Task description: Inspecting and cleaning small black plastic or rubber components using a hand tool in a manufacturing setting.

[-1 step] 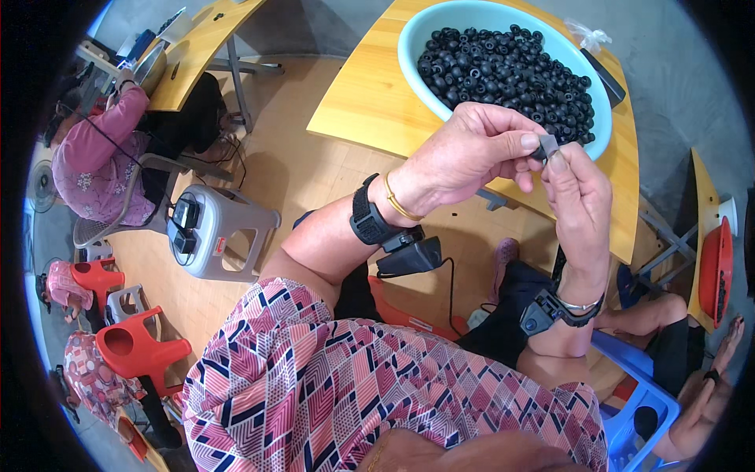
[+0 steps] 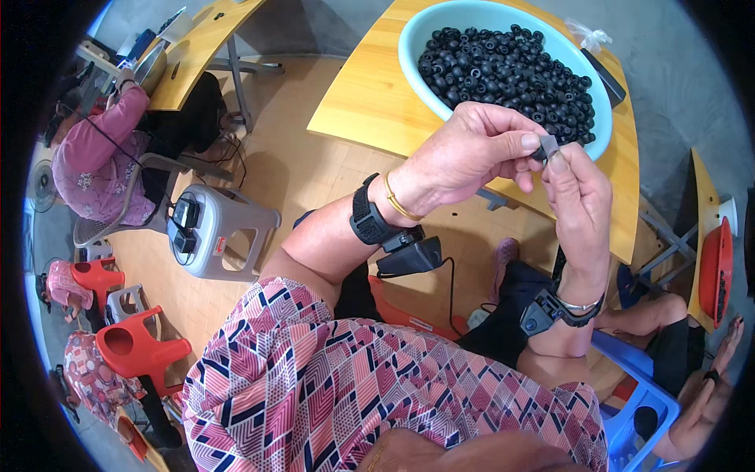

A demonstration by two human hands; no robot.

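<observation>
My left hand is closed in a pinch on a small black part, mostly hidden by the fingers. Meeting it from the other side, my right hand pinches a small flat grey piece between thumb and fingers. The grey piece touches or overlaps the black part; exactly how they meet cannot be made out. Both hands are raised over the near rim of a light-blue basin. Many small round black parts with holes fill the basin.
The basin stands on a yellow wooden table, beside a dark flat object and a clear plastic bag. Left are a grey stool with black devices, red chairs and seated people. A blue chair and another person are at right.
</observation>
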